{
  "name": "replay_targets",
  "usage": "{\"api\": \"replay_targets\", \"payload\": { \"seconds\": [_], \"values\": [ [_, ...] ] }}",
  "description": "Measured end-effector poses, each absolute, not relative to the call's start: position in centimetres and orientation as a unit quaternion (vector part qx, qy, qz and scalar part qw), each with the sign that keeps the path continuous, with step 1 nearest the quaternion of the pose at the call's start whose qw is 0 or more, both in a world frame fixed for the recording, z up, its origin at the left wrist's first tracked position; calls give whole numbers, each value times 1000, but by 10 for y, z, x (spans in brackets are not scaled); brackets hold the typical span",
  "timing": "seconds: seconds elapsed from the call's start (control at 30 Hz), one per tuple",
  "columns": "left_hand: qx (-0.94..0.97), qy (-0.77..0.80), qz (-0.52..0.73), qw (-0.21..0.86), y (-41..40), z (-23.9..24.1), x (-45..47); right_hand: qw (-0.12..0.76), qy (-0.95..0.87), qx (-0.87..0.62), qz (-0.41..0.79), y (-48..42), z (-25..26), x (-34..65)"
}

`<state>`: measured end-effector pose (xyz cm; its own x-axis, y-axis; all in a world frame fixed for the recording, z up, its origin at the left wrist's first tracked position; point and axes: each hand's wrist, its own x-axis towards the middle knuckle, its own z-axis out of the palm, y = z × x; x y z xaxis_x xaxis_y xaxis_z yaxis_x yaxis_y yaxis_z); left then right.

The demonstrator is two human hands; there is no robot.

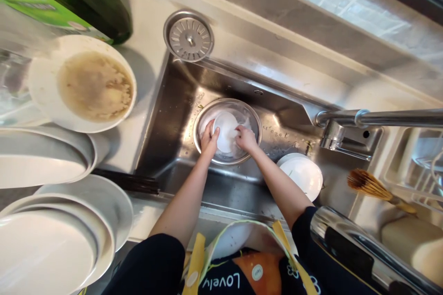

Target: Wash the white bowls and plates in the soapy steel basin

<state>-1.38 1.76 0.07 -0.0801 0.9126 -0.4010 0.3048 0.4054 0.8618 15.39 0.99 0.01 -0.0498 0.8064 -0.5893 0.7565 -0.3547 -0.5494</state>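
A small white bowl (225,132) is tilted over a round metal basin (260,134) of cloudy, sudsy water in the sink. My left hand (209,138) grips the bowl's left side, thumb on the rim and fingers behind it. My right hand (246,138) is closed, its curled fingers against the bowl's right edge. Something whitish shows around those fingers; whether it is suds or a cloth I cannot tell. Right of the basin, small white dishes (302,176) lie in the sink (238,179), partly behind my right forearm.
Stacked white plates and bowls (44,249) crowd the left counter, near a bowl of murky leftovers (95,85) and a green bottle (86,0). Dark chopsticks (133,181) jut over the sink's left edge. A drain strainer (188,35), faucet (334,133) and bamboo brush (370,183) surround the sink.
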Motion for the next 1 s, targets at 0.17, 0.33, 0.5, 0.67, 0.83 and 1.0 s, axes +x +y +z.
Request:
{"api": "replay_targets", "payload": {
  "seconds": [0.17,0.33,0.5,0.67,0.83,1.0],
  "values": [
    [441,671,314,506,18,1,-13,186,-612,-645,418,23,-9,150],
    [462,654,320,507,17,-3,-14,131,-761,-525,358,25,-35,138],
    [487,657,322,477,12,-5,-11,119,-687,-589,408,10,-42,120],
    [492,662,320,466,4,-12,-12,257,-368,-588,672,-1,-16,90],
    [399,682,356,499,1,-25,-12,300,-227,-526,763,-1,-3,93],
    [375,685,362,509,2,-19,-7,87,-456,-698,545,3,-20,117]
  ]
}}
